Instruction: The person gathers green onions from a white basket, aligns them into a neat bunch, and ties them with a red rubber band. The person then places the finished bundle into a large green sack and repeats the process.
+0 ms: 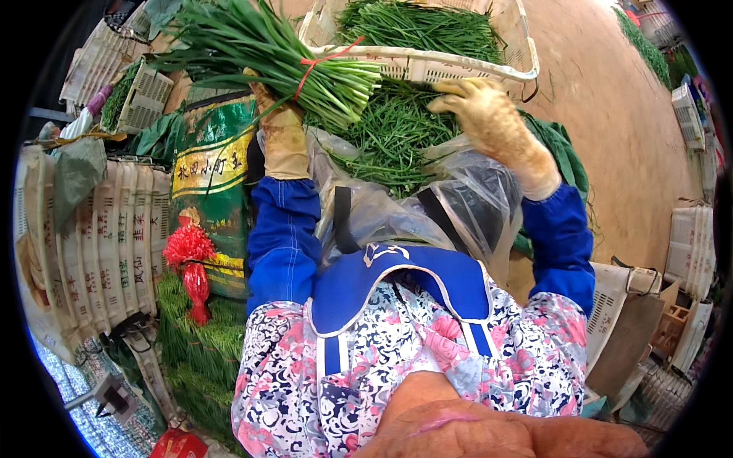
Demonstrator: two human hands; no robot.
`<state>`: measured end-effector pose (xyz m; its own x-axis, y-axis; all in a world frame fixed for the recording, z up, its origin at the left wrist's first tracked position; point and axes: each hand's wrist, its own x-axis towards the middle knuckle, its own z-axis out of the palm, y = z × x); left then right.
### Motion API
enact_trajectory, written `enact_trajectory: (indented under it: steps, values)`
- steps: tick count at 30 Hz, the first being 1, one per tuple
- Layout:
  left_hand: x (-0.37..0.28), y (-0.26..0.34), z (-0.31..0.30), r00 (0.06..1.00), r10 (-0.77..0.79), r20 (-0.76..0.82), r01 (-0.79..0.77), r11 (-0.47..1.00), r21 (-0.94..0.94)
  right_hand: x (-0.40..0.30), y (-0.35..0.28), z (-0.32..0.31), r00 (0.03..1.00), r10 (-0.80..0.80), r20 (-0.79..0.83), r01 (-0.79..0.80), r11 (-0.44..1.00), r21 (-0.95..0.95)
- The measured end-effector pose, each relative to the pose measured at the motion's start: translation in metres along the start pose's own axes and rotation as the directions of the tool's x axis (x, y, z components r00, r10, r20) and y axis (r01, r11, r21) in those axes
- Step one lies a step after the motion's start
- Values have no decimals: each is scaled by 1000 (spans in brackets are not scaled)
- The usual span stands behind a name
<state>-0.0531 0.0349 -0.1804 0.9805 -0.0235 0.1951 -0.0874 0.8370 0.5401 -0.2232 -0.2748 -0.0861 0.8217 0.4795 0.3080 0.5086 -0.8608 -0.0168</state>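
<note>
My left hand (284,140), in a soiled work glove, holds a thick bundle of garlic chives (257,51). A red tie (306,74) goes round the bundle near its pale cut ends, which point right. My right hand (487,123), gloved too, hovers by the near rim of a white plastic crate (529,48), its blurred fingers apart. I see nothing clearly held in it, though a dark spot lies by the fingertips. Loose green leaves and trimmings (395,134) are heaped before me, over clear plastic sheeting (378,212) on my lap.
More cut chives (424,28) fill the crate ahead. A green printed sack (209,200) stands at my left, with a red tinsel ornament (192,252) beside it. Stacked white crates (109,229) and piled chives (197,349) lie further left. Other crates (690,246) line the right.
</note>
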Motion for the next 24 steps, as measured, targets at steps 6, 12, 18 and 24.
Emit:
enact_trajectory:
  steps: [6,12,18,24]
  values:
    - [-5,-6,-8,994,22,104,-24,1000,19,88,-61,30,974,-41,-222,69,991,118]
    - [-6,7,-27,997,-61,50,64,996,-64,72,-53,56,990,72,-118,-32,951,308]
    - [-6,3,-26,999,-16,33,17,999,-31,68,-50,39,924,35,-381,99,940,327]
    - [-19,2,-2,1000,1,5,-1,999,-39,95,-59,61,932,-1,-362,64,985,163]
